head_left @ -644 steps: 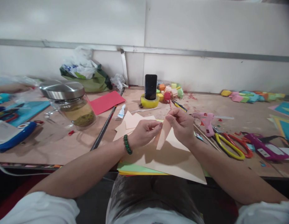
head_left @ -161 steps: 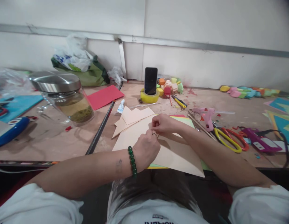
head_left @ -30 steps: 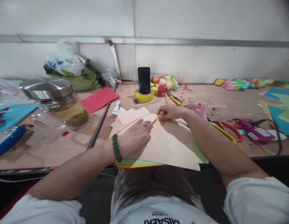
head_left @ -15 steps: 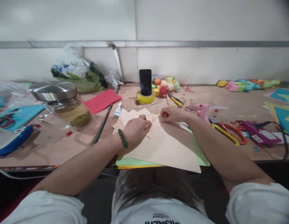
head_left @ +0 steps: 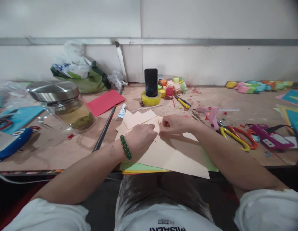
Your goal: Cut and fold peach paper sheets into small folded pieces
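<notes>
Upper garment: white shirt [head_left: 160, 211], loose and creased, with wide short sleeves [head_left: 266, 208] ending near the elbows. A small dark printed label [head_left: 165, 222] marks the shirt front; larger dark capital lettering [head_left: 168, 229] below it is partly cut off by the lower edge. Trousers [head_left: 139, 192] are grey-brown with paler streaks. The left wrist carries a bracelet [head_left: 125, 147] of round, glossy dark green beads. A ring [head_left: 151, 125] sits on a finger of the left hand [head_left: 141, 136]; its detail is too small to assess.

The right hand [head_left: 176, 124] is nearer the left hand [head_left: 140, 138] than a moment ago; the paper strip no longer hangs between them.
</notes>
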Demonstrator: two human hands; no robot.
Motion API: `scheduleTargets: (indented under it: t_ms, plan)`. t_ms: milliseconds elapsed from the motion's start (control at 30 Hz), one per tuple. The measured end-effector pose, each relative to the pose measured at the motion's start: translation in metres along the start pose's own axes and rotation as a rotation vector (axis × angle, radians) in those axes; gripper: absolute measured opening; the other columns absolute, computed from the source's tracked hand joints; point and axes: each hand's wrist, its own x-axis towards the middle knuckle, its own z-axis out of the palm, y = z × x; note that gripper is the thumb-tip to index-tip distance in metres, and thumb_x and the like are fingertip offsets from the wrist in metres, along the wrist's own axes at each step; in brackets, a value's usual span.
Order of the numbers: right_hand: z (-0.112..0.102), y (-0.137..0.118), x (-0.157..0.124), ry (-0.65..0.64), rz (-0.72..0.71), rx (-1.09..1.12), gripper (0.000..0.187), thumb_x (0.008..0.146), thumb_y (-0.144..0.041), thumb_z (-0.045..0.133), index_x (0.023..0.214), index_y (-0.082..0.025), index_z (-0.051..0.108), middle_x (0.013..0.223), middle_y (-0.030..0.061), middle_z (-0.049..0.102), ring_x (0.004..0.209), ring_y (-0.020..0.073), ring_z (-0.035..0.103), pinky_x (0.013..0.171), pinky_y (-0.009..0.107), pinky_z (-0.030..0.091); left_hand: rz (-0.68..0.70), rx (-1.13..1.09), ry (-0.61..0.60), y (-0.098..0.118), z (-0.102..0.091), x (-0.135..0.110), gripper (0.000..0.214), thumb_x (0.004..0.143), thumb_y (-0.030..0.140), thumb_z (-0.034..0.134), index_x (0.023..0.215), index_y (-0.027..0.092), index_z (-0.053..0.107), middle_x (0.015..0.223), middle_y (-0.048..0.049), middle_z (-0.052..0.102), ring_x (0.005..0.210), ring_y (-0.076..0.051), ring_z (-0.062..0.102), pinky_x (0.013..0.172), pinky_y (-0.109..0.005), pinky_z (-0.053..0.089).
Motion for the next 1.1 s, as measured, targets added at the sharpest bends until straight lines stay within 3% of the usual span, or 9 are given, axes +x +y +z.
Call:
scheduleTargets:
  t_ms: [67,133,400,633,933,1000,1100]
  plan:
    - [0.003,-0.003,-0.001,0.009,0.03,-0.019,0.039,0.065,-0.056,0.073,0.077,-0.021,0.06,0.08,0.0075,0.068,0.069,0.0216,0.059,0.052,0.029,0.034,0.012,-0.018,-0.054,0.0,-0.005,-0.003,0.023,0.084,0.01,0.051,0.092,0.016,0.072,0.085,-0.0104,0.067,0.072,-0.023,0.065,0.063,-0.033,0.047]
    - [0.004,-0.004,0.0,0.006,0.047,-0.034,0.046,0.061,-0.06,0.075,0.08,-0.021,0.06,0.081,0.0078,0.067,0.068,0.0214,0.059,0.051,0.029,0.033,0.036,-0.045,-0.101,0.0,-0.01,-0.005,0.025,0.084,0.011,0.052,0.092,0.018,0.074,0.083,-0.0094,0.068,0.073,-0.022,0.065,0.064,-0.032,0.047]
    - [-0.005,0.008,0.011,-0.109,-0.053,0.066,0.029,0.066,-0.048,0.075,0.071,-0.022,0.063,0.075,0.0018,0.067,0.069,0.0172,0.058,0.055,0.027,0.037,0.128,-0.014,-0.132,-0.001,-0.014,-0.011,0.024,0.087,0.017,0.051,0.093,0.023,0.073,0.083,-0.0069,0.069,0.074,-0.02,0.064,0.068,-0.031,0.044]
    - [-0.013,0.036,0.022,-0.077,0.053,0.098,0.013,0.067,-0.031,0.073,0.075,-0.021,0.07,0.077,0.0028,0.07,0.068,0.0161,0.061,0.055,0.025,0.043,0.128,-0.003,-0.147,0.002,-0.018,-0.012,0.026,0.089,0.019,0.049,0.079,0.018,0.072,0.08,-0.0093,0.069,0.072,-0.022,0.064,0.067,-0.033,0.044]
    - [-0.013,0.058,0.025,-0.097,0.024,0.388,0.014,0.068,-0.029,0.074,0.072,-0.02,0.064,0.074,0.0017,0.068,0.068,0.0146,0.063,0.058,0.023,0.05,0.063,-0.07,-0.147,0.0,-0.023,-0.013,0.025,0.087,0.019,0.049,0.077,0.019,0.072,0.084,-0.0097,0.066,0.075,-0.021,0.063,0.06,-0.029,0.04]
    - [-0.012,0.058,0.023,-0.081,0.001,0.364,0.015,0.072,-0.033,0.07,0.075,-0.019,0.065,0.073,0.0018,0.067,0.065,0.0138,0.061,0.057,0.024,0.049,0.056,-0.106,-0.17,-0.003,-0.022,-0.01,0.023,0.085,0.019,0.05,0.076,0.019,0.071,0.085,-0.0085,0.065,0.074,-0.019,0.062,0.06,-0.028,0.04]
    - [-0.01,0.052,0.019,0.049,-0.057,0.243,0.023,0.076,-0.041,0.066,0.08,-0.018,0.064,0.073,0.0017,0.065,0.063,0.0133,0.057,0.055,0.024,0.043,-0.017,-0.226,-0.149,-0.007,-0.014,-0.003,0.018,0.084,0.021,0.052,0.081,0.019,0.069,0.089,-0.0071,0.065,0.076,-0.019,0.061,0.064,-0.029,0.041]
